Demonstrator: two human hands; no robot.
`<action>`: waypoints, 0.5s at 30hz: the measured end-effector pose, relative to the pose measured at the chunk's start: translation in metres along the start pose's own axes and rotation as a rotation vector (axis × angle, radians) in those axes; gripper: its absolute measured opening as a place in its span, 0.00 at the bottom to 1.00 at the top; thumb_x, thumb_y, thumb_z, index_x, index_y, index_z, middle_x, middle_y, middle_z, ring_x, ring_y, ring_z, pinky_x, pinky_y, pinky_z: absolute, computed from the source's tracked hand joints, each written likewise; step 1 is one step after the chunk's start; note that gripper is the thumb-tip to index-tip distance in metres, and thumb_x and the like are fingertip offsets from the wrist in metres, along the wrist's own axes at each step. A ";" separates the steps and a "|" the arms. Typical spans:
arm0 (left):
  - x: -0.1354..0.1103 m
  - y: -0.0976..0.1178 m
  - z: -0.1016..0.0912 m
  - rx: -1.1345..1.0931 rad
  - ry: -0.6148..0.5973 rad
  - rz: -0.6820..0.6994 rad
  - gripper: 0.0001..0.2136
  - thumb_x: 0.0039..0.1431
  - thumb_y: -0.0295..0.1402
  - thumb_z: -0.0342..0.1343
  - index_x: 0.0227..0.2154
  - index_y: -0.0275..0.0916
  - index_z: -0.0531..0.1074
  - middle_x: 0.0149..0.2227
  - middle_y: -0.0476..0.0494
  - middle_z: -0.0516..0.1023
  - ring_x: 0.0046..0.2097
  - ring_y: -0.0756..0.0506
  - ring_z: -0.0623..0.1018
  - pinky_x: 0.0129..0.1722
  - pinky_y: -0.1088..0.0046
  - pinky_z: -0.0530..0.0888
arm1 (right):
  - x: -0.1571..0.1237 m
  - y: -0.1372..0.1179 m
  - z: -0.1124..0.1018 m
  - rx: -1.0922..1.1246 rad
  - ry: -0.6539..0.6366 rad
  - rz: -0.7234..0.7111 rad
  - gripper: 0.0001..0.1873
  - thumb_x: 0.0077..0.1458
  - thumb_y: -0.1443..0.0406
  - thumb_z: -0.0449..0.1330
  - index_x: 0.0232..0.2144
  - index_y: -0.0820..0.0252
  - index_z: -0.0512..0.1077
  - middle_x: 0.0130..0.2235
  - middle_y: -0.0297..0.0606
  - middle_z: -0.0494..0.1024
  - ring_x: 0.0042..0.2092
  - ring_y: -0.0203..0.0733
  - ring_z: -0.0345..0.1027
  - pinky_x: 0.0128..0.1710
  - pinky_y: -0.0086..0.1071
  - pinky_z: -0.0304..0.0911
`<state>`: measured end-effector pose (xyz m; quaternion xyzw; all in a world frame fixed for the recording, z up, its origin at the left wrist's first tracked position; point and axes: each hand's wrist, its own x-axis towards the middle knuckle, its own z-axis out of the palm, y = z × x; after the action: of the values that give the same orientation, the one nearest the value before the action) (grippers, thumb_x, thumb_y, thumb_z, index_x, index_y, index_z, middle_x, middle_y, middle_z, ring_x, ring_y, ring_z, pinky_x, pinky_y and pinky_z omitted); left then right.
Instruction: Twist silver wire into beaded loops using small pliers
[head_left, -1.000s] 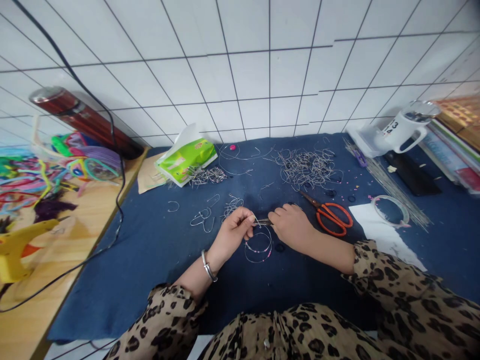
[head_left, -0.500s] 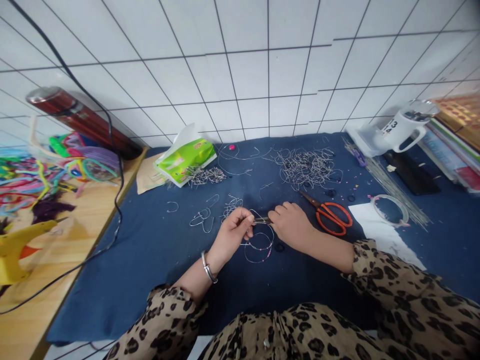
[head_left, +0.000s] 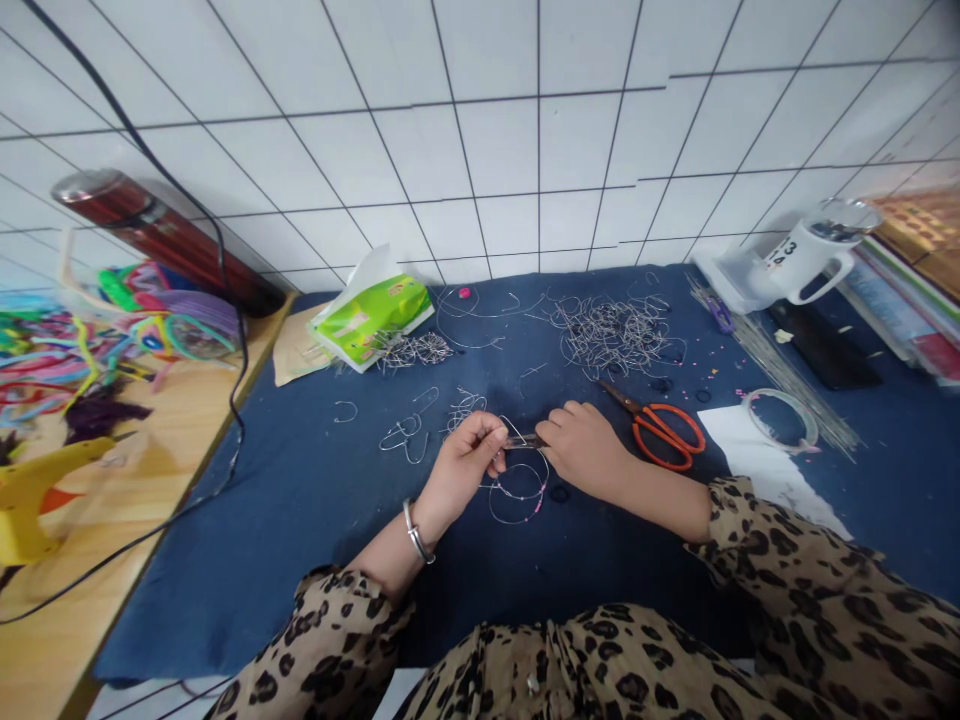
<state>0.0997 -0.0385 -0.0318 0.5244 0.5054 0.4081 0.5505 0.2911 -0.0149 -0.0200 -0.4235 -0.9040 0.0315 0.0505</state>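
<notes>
One flask (head_left: 191, 255): glossy red cylinder, contents hidden.
Green pack (head_left: 390, 308): crinkled, white sheet poking out.
Your left hand (head_left: 469, 455): fingertips pinching beaded wire (head_left: 538, 506).
Loops: round, thin, pink-beaded, just below your hands.
Your right hand (head_left: 581, 445): gripping a slim metal tool (head_left: 525, 441).
White mug (head_left: 806, 258): handled, clear-topped, contents unclear.

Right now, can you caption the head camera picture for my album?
Left hand pinching wire, right hand holding a metal tool, pink-beaded loops nearby.

From my remote seat I see the left hand (head_left: 472, 450) pinching pink-beaded wire (head_left: 541, 490), the right hand (head_left: 583, 446) gripping a metal tool (head_left: 523, 441); orange-handled scissors (head_left: 667, 437) lie right.
</notes>
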 end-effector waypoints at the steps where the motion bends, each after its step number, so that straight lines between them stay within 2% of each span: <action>1: 0.000 0.000 0.000 -0.005 0.000 0.002 0.08 0.59 0.36 0.50 0.31 0.37 0.65 0.20 0.52 0.68 0.22 0.53 0.68 0.24 0.79 0.66 | 0.000 0.000 0.000 -0.015 0.014 -0.006 0.09 0.57 0.63 0.50 0.30 0.61 0.68 0.32 0.40 0.70 0.38 0.43 0.55 0.35 0.36 0.44; 7: 0.000 0.000 0.002 -0.011 0.023 0.009 0.08 0.59 0.37 0.50 0.31 0.37 0.65 0.20 0.52 0.68 0.22 0.54 0.68 0.24 0.79 0.67 | 0.000 -0.001 0.001 -0.088 0.085 -0.013 0.11 0.58 0.67 0.48 0.29 0.61 0.69 0.31 0.40 0.69 0.37 0.43 0.54 0.34 0.37 0.43; 15: -0.001 -0.004 0.006 0.016 0.094 0.008 0.08 0.59 0.38 0.50 0.31 0.38 0.65 0.19 0.53 0.67 0.22 0.54 0.68 0.24 0.79 0.66 | 0.002 -0.005 -0.001 -0.059 0.069 0.009 0.10 0.58 0.67 0.49 0.30 0.61 0.69 0.31 0.41 0.70 0.37 0.43 0.54 0.34 0.36 0.44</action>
<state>0.1055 -0.0411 -0.0355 0.5110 0.5318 0.4306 0.5201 0.2859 -0.0168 -0.0179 -0.4295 -0.9004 -0.0094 0.0691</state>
